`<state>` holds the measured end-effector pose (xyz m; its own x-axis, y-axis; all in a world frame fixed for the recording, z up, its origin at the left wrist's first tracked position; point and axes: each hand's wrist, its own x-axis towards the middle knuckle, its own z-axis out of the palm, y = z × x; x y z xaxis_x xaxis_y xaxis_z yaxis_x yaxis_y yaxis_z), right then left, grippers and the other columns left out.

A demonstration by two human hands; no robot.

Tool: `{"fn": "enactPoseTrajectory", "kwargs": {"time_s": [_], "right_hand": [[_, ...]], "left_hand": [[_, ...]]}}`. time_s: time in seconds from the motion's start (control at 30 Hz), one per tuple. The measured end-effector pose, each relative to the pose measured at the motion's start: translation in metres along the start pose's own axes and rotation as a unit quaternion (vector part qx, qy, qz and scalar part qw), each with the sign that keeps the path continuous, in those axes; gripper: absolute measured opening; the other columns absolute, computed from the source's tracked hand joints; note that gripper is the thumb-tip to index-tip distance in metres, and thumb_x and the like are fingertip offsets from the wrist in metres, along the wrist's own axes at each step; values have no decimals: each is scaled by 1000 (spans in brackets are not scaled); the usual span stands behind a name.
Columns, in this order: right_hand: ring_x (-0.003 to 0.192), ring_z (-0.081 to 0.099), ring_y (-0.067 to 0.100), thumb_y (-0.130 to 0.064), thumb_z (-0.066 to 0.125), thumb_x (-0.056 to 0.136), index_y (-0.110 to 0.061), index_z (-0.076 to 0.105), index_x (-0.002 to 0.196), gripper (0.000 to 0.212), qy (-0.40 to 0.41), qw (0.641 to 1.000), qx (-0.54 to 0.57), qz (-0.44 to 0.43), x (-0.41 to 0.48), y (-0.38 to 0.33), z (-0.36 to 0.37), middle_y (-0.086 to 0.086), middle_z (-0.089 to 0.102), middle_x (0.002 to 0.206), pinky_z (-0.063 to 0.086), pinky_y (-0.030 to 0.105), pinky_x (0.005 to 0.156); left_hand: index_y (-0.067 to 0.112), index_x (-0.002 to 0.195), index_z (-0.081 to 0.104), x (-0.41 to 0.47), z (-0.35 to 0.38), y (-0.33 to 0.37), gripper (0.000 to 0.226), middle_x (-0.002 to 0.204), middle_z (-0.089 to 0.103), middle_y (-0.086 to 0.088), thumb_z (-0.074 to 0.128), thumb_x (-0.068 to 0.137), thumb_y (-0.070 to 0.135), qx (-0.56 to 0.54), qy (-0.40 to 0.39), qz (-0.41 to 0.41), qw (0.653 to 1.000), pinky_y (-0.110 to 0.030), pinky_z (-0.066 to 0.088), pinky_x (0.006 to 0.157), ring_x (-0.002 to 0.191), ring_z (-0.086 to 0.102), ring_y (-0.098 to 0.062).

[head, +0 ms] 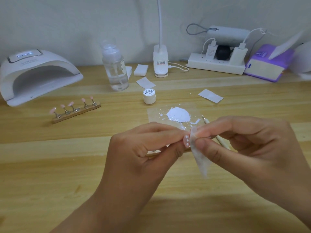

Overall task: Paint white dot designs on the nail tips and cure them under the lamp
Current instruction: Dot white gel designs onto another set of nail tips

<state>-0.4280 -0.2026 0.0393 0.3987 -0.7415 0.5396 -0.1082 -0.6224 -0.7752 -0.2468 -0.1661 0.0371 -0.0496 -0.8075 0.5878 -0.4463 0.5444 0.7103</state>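
My left hand pinches a pink nail tip with white dots on it, in the middle of the view. My right hand pinches a white wipe against the tip's edge and also holds a dotting pen under its fingers. Behind the hands, white gel is smeared on a clear sheet. A wooden holder at the left carries several pink nail tips on metal stands. The white curing lamp stands at the far left with its display lit.
A small white gel jar, a clear pump bottle, loose wipes, a desk lamp base, a power strip with chargers and a purple notebook stand along the back of the wooden table.
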Motion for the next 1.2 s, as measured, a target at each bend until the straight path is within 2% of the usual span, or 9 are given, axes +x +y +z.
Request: {"fn": "enactPoseTrajectory", "kwargs": {"time_s": [0.13,0.27,0.47,0.67,0.8,0.97,1.2], "right_hand": [[79,73,10,-16,78,81,-22,76,87,8,7,1000,9,9,0,5,-2,-9,77,84,53,16,77],[79,74,10,-11,74,79,-21,76,85,12,11,999,26,22,0,3,1,-9,77,83,54,18,77],[74,72,9,-13,74,79,-19,77,82,7,15,998,41,44,0,2,1,-7,77,81,52,14,73],[74,72,12,-15,75,80,-17,75,85,6,19,995,69,72,-1,4,-1,-1,76,80,53,17,70],[77,73,12,-24,73,78,-23,76,86,9,7,997,49,56,-1,3,-1,-7,76,81,54,18,74],[77,73,10,-25,73,77,-25,77,87,11,4,998,41,53,0,2,0,-10,76,81,54,18,75],[76,73,10,-25,74,77,-24,77,87,11,5,998,40,58,0,3,-1,-7,77,80,55,20,74]], "left_hand": [[34,89,75,0,0,-4,14,85,73,16,72,82,21,8,0,-19,1000,-13,51,66,75,68,-4],[32,89,77,-1,1,-5,15,85,73,16,74,81,18,7,4,-25,1000,-12,50,67,75,68,-3],[28,88,78,-1,2,-5,13,85,74,16,75,80,18,8,2,-29,1000,-10,49,68,75,68,-1],[28,89,79,0,1,-4,12,85,74,16,74,82,19,3,-2,-30,1000,-14,52,67,76,70,-6],[32,90,77,0,0,-4,14,85,74,16,74,82,21,8,4,-26,1000,-17,53,66,75,70,-8],[29,88,78,-1,1,-4,14,83,73,15,75,80,19,6,1,-33,999,-10,49,66,74,69,-5],[29,87,78,-1,1,-5,13,82,73,16,75,80,19,7,1,-32,999,-9,48,66,73,68,-6]]}}
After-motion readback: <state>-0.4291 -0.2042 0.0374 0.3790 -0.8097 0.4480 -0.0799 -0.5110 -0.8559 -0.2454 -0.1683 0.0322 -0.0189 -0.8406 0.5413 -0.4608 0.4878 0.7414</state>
